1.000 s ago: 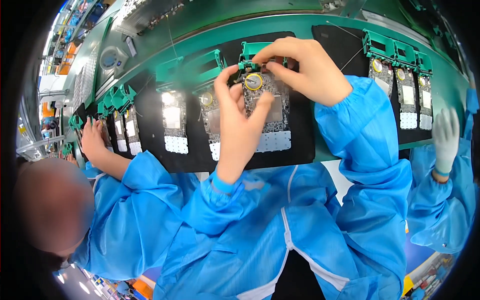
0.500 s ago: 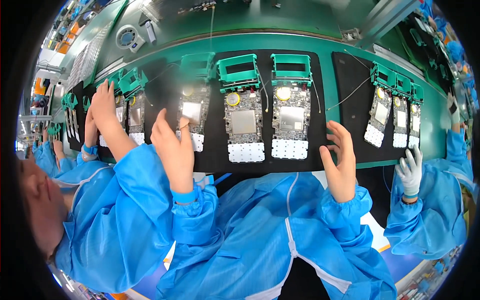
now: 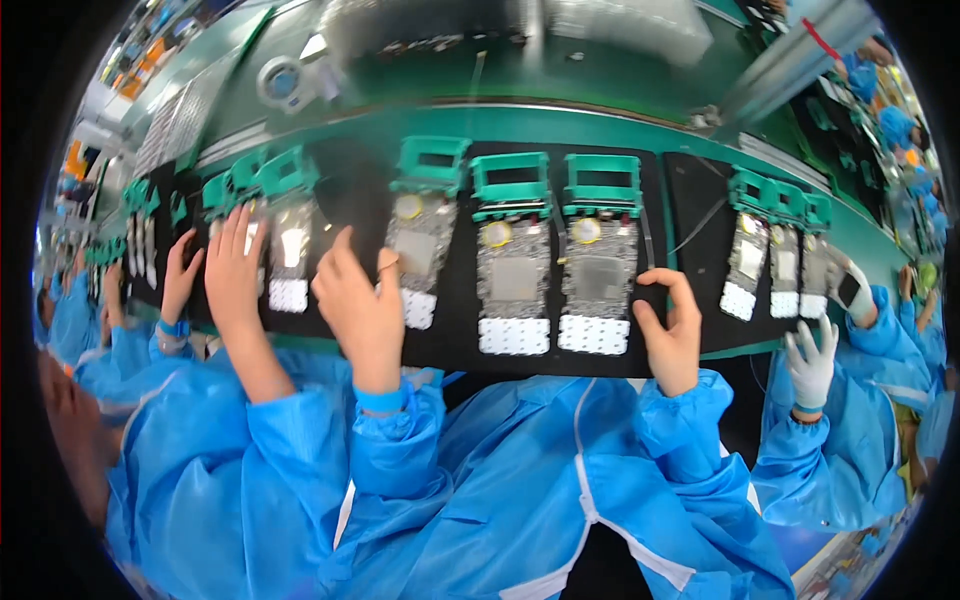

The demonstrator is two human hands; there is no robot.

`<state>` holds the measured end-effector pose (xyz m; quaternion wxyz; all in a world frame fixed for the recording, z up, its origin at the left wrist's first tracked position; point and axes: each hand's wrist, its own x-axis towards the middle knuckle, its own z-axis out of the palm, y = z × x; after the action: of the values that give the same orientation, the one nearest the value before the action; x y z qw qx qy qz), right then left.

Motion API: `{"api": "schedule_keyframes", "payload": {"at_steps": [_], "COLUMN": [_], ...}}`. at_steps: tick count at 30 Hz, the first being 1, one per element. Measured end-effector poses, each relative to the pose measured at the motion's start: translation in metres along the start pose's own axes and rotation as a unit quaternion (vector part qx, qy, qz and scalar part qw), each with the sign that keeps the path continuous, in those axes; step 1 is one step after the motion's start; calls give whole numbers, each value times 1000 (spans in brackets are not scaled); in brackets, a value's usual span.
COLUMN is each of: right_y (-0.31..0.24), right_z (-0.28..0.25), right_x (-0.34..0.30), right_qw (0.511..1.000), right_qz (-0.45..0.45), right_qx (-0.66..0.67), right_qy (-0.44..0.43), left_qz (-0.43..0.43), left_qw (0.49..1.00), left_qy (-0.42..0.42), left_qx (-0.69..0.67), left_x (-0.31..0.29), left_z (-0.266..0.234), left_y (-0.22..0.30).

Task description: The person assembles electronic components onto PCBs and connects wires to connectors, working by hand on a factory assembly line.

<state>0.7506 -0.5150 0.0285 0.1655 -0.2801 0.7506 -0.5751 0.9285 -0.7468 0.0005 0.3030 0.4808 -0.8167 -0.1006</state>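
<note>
My left hand (image 3: 362,312) is open beside a circuit board (image 3: 415,248) with a green plastic frame (image 3: 432,163) at its top end. The thumb, wrapped in a tan covering, overlaps or lies close to that board's left edge; I cannot tell whether it touches. My right hand (image 3: 670,332) has thumb and forefinger apart and bent, at the right edge of the black mat (image 3: 420,357). Nearest to it is another board (image 3: 600,275) with a green frame (image 3: 602,182) and a thin cable along its right side. A third board (image 3: 514,278) lies between, framed alike (image 3: 511,183).
To the left, a co-worker's hand (image 3: 235,275) reaches over more boards. A second black mat (image 3: 690,230) on the right carries several framed boards, near a co-worker's white-gloved hand (image 3: 812,365). A small round fan (image 3: 283,82) and a metal post (image 3: 795,75) stand behind.
The view has shifted, so the boards appear lower. My right hand's fingers have bent more and come closer to the mat's edge. The left co-worker's hand has come down over a board.
</note>
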Motion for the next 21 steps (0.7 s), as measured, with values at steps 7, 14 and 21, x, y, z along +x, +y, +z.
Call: {"api": "schedule_keyframes", "payload": {"at_steps": [7,14,21], "right_y": [6,25,68], "right_z": [3,20,-21], "right_x": [3,6,-8], "right_qw": [999,993,990], "right_qz": [-31,-38,-31], "right_qx": [-20,-93,-106], "right_qy": [17,60,91], "left_qz": [-35,-42,80], "left_qw": [998,983,931], "left_qy": [-57,-176,-229], "left_qx": [-7,-37,-272], "left_x": [4,28,20], "left_z": [0,7,31], "left_y": [-19,-49,-62]}}
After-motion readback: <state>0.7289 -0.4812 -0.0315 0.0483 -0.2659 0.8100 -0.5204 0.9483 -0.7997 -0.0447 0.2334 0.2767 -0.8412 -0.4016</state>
